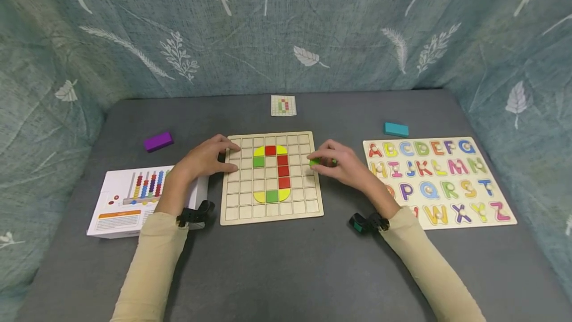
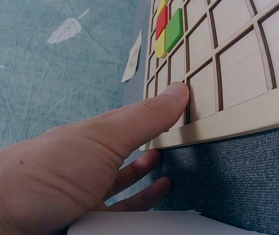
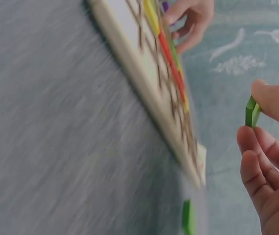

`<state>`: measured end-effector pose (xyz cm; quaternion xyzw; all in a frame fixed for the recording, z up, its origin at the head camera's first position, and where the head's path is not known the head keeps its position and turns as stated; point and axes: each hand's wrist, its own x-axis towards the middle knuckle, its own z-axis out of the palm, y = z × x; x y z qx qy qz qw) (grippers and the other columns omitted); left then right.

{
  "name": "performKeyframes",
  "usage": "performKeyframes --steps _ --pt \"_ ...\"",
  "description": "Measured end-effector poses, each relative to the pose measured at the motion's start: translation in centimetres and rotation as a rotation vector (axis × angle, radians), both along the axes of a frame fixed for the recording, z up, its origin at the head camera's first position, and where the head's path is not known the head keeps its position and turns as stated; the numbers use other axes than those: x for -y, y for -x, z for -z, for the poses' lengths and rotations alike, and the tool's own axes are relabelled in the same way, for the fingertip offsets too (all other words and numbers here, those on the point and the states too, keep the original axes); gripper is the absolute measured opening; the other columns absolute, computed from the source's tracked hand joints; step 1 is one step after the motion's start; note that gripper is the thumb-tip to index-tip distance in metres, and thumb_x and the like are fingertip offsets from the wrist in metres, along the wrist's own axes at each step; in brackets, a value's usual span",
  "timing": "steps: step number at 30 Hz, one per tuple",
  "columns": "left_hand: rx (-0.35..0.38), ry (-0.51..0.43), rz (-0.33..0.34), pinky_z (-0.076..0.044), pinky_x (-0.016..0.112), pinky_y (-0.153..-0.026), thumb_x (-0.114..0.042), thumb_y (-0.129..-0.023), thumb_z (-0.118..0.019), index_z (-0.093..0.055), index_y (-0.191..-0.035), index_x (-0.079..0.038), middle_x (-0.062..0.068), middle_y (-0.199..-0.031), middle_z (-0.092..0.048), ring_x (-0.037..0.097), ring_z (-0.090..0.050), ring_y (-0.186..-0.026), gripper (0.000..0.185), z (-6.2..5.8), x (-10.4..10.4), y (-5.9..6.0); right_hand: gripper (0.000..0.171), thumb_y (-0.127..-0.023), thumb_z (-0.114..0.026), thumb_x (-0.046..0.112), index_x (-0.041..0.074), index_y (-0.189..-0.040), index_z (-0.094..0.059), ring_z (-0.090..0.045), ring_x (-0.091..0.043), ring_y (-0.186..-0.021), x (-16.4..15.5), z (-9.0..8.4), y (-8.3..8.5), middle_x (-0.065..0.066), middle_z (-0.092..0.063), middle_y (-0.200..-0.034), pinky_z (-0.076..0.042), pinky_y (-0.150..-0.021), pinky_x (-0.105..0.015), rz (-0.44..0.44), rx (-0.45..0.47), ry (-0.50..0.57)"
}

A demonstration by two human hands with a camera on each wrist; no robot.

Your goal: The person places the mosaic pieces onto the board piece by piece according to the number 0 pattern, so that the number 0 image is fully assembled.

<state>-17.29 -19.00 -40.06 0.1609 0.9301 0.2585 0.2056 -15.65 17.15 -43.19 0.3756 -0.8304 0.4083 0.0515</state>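
Right hand (image 1: 341,163) pinches green tile (image 1: 315,161) at grid board (image 1: 270,213) right edge; left hand (image 1: 206,158) relaxed.

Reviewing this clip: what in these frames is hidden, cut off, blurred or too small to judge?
- Head view: the card behind the grid board is too small to read its pattern.
- Head view: the right hand covers most of the green tile, and the right forearm hides the letter puzzle's lower left.
- Head view: the left arm hides part of the abacus box.
- Right wrist view: motion blur smears the board.
- Left wrist view: the left hand fills most of the frame.
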Motion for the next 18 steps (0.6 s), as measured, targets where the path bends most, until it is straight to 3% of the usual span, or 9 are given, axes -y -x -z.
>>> performKeyframes --steps 9,13,18 --pt "-0.009 0.003 0.004 -0.041 0.055 -0.101 -0.025 -0.088 -0.072 -0.056 -0.136 -0.009 0.016 -0.135 -0.046 0.035 -0.049 -0.122 0.053 0.0 -0.2 0.1 0.023 -0.083 -0.075 0.006 0.002 -0.105 -0.073 -0.060 -0.017 -0.076 3.8 -1.1 0.7 -0.010 -0.062 -0.095 -0.052 -0.065 -0.027 -0.135 -0.040 0.040" --pt "-0.010 0.007 0.005 -0.041 0.055 -0.100 -0.025 -0.088 -0.072 -0.056 -0.135 -0.009 0.016 -0.134 -0.046 0.035 -0.049 -0.121 0.052 0.0 -0.3 0.0 0.021 -0.084 -0.074 0.010 0.003 -0.105 -0.073 -0.062 -0.018 -0.077 6.0 -1.2 1.0 -0.010 -0.063 -0.095 -0.053 -0.069 -0.024 -0.167 -0.052 -0.029" --pt "-0.013 0.025 0.004 -0.043 0.054 -0.097 -0.026 -0.088 -0.072 -0.056 -0.136 -0.010 0.016 -0.135 -0.046 0.035 -0.049 -0.121 0.053 0.0 -0.3 -0.1 0.021 -0.088 -0.071 0.016 0.007 -0.108 -0.073 -0.060 -0.016 -0.079 8.8 -1.5 1.1 -0.008 -0.061 -0.096 -0.050 -0.071 -0.021 -0.216 -0.041 -0.190"
